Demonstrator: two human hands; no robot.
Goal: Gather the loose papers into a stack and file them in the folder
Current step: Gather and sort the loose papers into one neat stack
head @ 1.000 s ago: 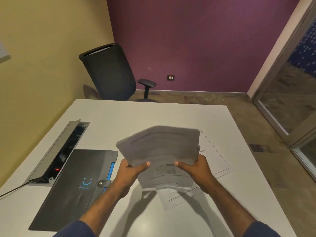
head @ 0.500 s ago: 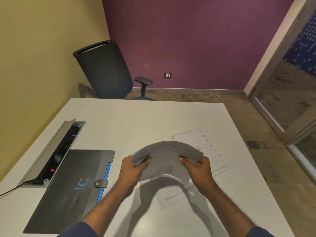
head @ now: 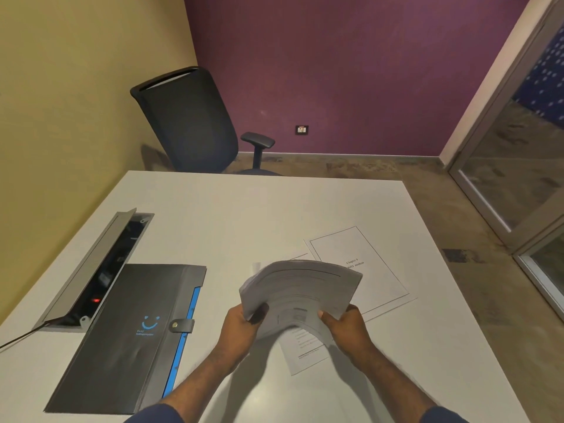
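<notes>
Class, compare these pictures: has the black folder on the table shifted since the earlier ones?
No. The black folder lies closed beside the open cable box, its top corner at the same spot against the box; only the camera view shifted slightly.

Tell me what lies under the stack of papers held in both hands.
Under the stack, loose sheets lie on the white table. The stack and right hand cover their middle parts.

Stack of papers (head: 300, 293): white printed sheets, bowed into an arch, held above the table by its near corners, slightly blurred.
Loose sheets (head: 360, 267): white printed pages lying flat on the table, overlapping, partly under the held stack, to the right of the folder.
Folder (head: 122, 337): dark grey, closed with a snap tab, blue edge showing, flat on the table at left.
</notes>
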